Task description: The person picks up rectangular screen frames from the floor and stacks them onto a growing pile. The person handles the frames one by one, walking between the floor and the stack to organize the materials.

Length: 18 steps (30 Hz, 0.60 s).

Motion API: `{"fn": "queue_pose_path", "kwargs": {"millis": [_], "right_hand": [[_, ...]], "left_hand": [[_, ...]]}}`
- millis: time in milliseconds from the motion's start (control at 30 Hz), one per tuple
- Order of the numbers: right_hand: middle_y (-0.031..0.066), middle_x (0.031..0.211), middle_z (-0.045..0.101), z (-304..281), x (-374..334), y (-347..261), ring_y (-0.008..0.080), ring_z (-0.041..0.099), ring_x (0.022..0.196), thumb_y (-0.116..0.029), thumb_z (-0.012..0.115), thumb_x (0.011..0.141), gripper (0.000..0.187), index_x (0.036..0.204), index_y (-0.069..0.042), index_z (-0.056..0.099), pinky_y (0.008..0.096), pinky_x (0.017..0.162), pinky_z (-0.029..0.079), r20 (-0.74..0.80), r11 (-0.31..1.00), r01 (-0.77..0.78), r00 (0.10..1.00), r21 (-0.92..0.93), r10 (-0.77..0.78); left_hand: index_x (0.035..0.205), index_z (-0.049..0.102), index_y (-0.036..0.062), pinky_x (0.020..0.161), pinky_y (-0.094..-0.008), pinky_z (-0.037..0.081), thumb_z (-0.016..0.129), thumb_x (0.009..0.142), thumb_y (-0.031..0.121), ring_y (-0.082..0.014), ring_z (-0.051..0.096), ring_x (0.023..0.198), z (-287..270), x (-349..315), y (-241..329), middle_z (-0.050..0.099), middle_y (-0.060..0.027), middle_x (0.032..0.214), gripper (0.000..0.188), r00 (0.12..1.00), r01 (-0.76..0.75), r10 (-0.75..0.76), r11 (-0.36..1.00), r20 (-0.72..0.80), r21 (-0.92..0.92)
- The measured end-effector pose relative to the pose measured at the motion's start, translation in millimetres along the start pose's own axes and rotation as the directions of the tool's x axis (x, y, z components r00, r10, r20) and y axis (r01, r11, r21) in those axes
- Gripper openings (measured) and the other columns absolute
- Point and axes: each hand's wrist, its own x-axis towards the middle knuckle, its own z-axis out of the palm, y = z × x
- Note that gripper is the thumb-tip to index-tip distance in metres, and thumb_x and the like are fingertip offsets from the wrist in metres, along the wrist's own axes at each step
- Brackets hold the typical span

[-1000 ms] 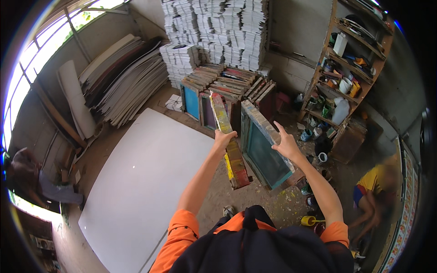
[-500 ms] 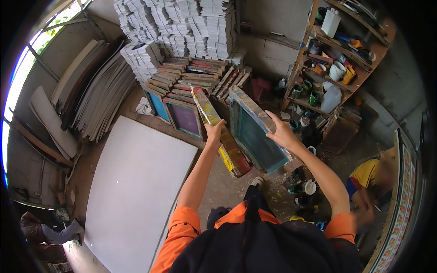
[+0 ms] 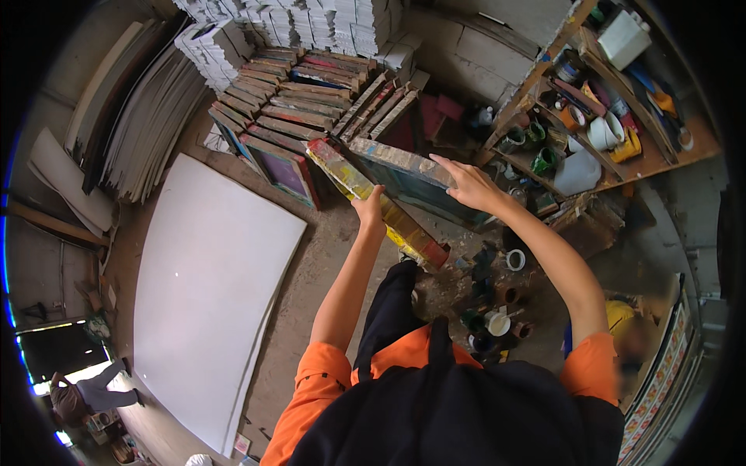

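Observation:
My left hand (image 3: 370, 206) is closed round the edge of a paint-stained wooden screen-printing frame (image 3: 404, 229), streaked yellow and red, held edge-up in front of me. To its right, my right hand (image 3: 470, 186) grips the top edge of a second wooden screen-printing frame (image 3: 388, 158) with dark teal mesh, which stands almost upright. The thumb and fingers straddle that worn edge. Just beyond both is a row of similar frames (image 3: 299, 120) packed on edge. One with purple mesh (image 3: 276, 169) faces me at the near end of the row.
White stacks of sheets (image 3: 287, 27) rise behind the frames. A large white board (image 3: 210, 287) lies at left. Shelves (image 3: 660, 167) with paint pots and jugs stand at right, and more pots (image 3: 497, 322) sit on the floor. One person (image 3: 622, 322) is low at right, another (image 3: 85, 392) far left.
The teal-mesh frame has tipped more upright and moved toward the row, so less of its mesh shows. My left hand keeps its frame. My view has shifted, and one foot has stepped forward.

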Motion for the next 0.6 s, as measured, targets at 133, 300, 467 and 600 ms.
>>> {"fn": "queue_pose_path", "kwargs": {"millis": [133,300,467,600], "right_hand": [[0.0198,0.11,0.048,-8,34,56,0.0352,0.05,0.095,0.001,0.056,0.064,0.07,0.127,-0.011,0.026,0.0381,0.078,0.044,0.057,0.997,0.057,0.997,-0.058,-0.054],[0.0175,0.104,0.05,-4,64,104,0.0337,0.051,0.092,0.002,0.054,0.063,0.069,0.126,-0.012,0.029,0.0382,0.077,0.044,0.172,0.995,0.095,0.981,-0.043,-0.086],[0.0151,0.109,0.048,-7,98,141,0.0323,0.049,0.096,0.004,0.052,0.062,0.068,0.125,-0.012,0.03,0.0375,0.078,0.043,0.266,0.976,0.219,0.94,0.003,-0.212],[0.0156,0.109,0.049,-12,122,179,0.0317,0.048,0.097,0.004,0.052,0.06,0.068,0.123,-0.011,0.033,0.0369,0.082,0.042,0.336,0.95,0.28,0.889,0.135,-0.31]], "left_hand": [[0.105,0.03,-0.0017,0.076,-0.0358,0.038,0.067,0.062,0.018,-0.0239,0.044,0.089,46,37,-6,0.042,-0.0158,0.1,0.059,0.994,0.044,-0.054,0.993,-0.093,-0.111],[0.108,0.029,-0.0017,0.08,-0.0358,0.037,0.067,0.063,0.022,-0.0242,0.041,0.096,75,65,-18,0.039,-0.0155,0.107,0.064,0.957,0.086,-0.133,0.979,-0.258,-0.184],[0.107,0.034,-0.0011,0.068,-0.0368,0.045,0.067,0.064,0.019,-0.0241,0.052,0.083,94,83,-37,0.046,-0.0123,0.096,0.057,0.882,0.014,-0.146,0.958,-0.448,-0.286],[0.114,0.026,-0.001,0.083,-0.0375,0.035,0.066,0.064,0.027,-0.0251,0.04,0.1,124,78,-35,0.038,-0.0151,0.11,0.07,0.852,0.059,-0.269,0.901,-0.449,-0.429]]}}
